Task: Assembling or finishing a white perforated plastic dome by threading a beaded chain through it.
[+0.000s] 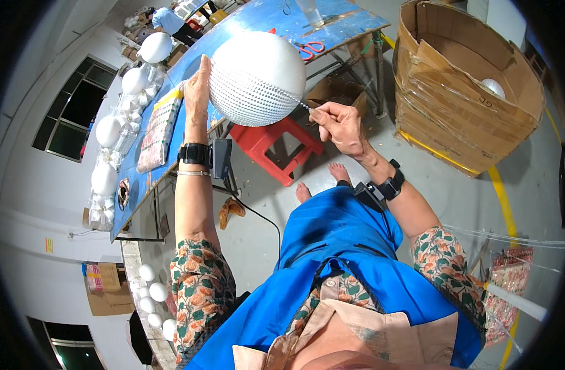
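Note:
A large white ball (265, 54) is held up over the near edge of the blue table. Its lower half is wrapped in close rows of silvery bead chain (248, 98); the upper part is smooth and bare. My left hand (197, 92) grips the ball from its left side, thumb up, the other fingers partly hidden. On the right, my right hand (342, 127) pinches the free end of the chain between thumb and fingertips. That length is drawn taut from the ball's right side.
The blue table (245, 18) carries red-handled scissors (311, 49), a clear cup (310, 12) and a plastic-wrapped packet (160, 131). White balls (108, 131) line its far left side. Below stands a red stool (276, 145). A large cardboard box (461, 105) is at right. Another person (171, 23) stands far off.

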`<state>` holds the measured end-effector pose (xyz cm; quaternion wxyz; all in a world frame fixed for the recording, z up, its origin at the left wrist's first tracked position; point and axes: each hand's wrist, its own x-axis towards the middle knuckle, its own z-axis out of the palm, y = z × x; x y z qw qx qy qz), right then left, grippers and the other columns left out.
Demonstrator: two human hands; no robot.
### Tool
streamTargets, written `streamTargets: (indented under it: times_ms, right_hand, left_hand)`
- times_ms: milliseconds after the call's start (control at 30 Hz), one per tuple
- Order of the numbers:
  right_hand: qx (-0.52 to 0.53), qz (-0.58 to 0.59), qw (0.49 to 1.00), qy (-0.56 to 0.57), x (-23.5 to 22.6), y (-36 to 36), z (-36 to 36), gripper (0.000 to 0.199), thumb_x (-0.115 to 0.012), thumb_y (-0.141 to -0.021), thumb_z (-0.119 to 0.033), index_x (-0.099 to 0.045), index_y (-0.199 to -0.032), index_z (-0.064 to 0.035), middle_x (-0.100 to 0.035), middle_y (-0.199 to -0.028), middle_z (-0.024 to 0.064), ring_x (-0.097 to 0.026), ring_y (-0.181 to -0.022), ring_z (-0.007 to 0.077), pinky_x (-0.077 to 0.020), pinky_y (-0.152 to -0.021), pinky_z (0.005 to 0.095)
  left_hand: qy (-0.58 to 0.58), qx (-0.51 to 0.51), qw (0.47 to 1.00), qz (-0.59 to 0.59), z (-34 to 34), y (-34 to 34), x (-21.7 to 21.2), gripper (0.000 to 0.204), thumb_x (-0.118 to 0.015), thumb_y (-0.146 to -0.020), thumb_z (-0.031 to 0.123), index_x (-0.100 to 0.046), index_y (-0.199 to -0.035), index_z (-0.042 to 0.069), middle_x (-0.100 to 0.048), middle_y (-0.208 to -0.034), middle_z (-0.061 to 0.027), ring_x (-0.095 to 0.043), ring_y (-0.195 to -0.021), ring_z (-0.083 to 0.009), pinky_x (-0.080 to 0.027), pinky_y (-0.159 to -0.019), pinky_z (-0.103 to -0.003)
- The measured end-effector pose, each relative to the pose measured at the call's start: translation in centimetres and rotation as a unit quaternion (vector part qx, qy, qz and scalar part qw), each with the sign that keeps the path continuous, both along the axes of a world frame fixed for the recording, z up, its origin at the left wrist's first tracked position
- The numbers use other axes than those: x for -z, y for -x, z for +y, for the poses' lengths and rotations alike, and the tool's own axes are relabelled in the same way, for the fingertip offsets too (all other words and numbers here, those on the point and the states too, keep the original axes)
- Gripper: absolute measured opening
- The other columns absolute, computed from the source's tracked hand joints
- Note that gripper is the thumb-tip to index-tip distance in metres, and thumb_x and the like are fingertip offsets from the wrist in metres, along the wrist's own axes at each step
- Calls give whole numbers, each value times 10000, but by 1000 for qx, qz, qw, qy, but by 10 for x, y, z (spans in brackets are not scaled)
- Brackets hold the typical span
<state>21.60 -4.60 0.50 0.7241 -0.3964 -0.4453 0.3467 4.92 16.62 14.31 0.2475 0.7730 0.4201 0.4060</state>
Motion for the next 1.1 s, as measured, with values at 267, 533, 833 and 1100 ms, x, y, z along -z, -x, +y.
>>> streamTargets:
  times_ms: [267,533,833,1100]
  right_hand:
    - [2,12,999,-30,-11,-1,15,224,-574,-834,-213,-601,-775,1,-507,-544,-11,-424,-460,19,-295,-401,170]
    - [26,21,999,-28,-14,1,21,238,-616,-802,-247,-616,-727,-21,-514,-543,-20,-417,-472,12,-286,-408,164]
    - [25,6,1000,-1,-24,5,17,241,-576,-819,-207,-599,-705,4,-530,-550,-1,-438,-504,34,-357,-460,206]
    - [17,-32,999,4,-23,6,21,224,-500,-860,-193,-584,-805,7,-553,-626,11,-431,-518,31,-385,-487,184]
  left_hand:
    - [-14,57,985,-162,-1,-9,7,513,-556,-792,460,-625,-905,-36,-608,-834,-68,-533,-785,-113,-394,-729,-220]
    - [8,50,991,-126,10,-2,8,524,-523,-804,502,-610,-734,-10,-557,-676,-34,-484,-657,-86,-367,-602,-202]
    - [-41,49,993,-99,1,-6,14,605,-443,-837,516,-603,-925,-60,-590,-793,-81,-530,-783,-140,-380,-748,-236]
    - [-52,101,989,-95,5,-3,11,527,-516,-827,440,-560,-1069,-26,-587,-973,-72,-530,-904,-140,-379,-809,-233]
